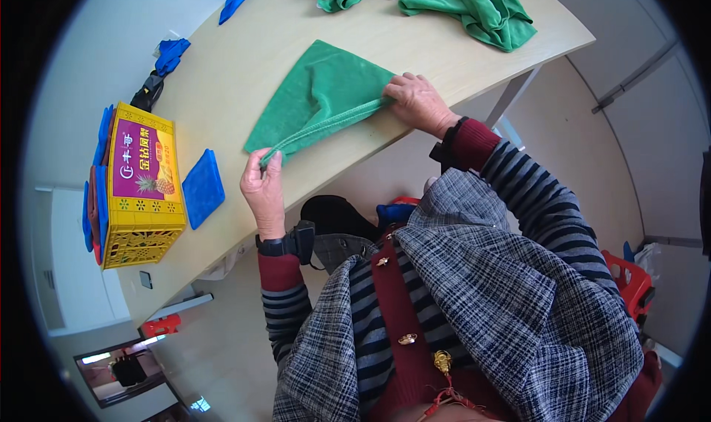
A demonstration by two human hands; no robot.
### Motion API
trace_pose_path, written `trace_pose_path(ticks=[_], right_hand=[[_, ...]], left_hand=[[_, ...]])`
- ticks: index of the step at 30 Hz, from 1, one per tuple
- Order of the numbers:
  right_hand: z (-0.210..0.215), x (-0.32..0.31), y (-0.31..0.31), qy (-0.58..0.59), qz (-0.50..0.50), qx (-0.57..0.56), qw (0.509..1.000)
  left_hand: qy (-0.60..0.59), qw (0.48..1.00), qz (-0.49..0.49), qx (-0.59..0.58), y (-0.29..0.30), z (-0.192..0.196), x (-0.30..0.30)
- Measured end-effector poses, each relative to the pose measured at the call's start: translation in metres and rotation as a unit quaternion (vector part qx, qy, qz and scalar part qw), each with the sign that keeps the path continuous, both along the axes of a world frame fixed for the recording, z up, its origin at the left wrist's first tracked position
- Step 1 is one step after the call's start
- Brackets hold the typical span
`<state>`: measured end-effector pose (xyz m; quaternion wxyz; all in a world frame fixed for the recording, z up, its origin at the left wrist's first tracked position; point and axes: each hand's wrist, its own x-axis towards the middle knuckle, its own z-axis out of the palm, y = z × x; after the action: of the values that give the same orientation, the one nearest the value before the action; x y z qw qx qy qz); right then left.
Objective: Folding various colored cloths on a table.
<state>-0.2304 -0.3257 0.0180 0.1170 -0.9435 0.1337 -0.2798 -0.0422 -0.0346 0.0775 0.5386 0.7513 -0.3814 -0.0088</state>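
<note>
A green cloth (315,85) with a stitched hem lies spread on the pale wooden table (222,81), its near edge folded or lifted toward me. My left hand (263,189) pinches the near left corner between thumb and fingers. At the other end of that hem, my right hand (419,104) grips the right corner, fingers closed over it. Between the two hands the hem runs in a fairly straight line, with a soft crease rising in the middle of the cloth. A folded blue cloth (203,189) rests flat to the left of my left hand.
A yellow plastic crate (144,240) stands at the left, folded blue and brown cloths behind it. Crumpled green cloths (485,11) lie at the far side, among blue and red ones. A blue bundle (172,54) and a dark object (150,90) sit near the wall.
</note>
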Motion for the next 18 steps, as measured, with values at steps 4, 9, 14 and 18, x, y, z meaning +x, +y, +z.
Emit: trace_pose_path(ticks=[4, 9, 14, 18], right_hand=[[0.003, -0.010, -0.014, 0.021, -0.021, 0.004, 1.000], [-0.003, -0.016, -0.018, -0.016, -0.030, 0.026, 0.999], [-0.003, -0.023, -0.015, -0.056, -0.035, 0.110, 0.992], [0.006, -0.024, -0.011, -0.033, -0.012, 0.110, 0.993]], left_hand=[[0.048, 0.997, 0.018, -0.054, 0.000, 0.003, 0.014], [0.104, 0.988, 0.022, -0.115, -0.002, 0.001, 0.017], [0.120, 0.985, 0.026, -0.118, -0.001, -0.001, 0.019], [0.124, 0.986, 0.024, -0.111, 0.000, -0.002, 0.019]])
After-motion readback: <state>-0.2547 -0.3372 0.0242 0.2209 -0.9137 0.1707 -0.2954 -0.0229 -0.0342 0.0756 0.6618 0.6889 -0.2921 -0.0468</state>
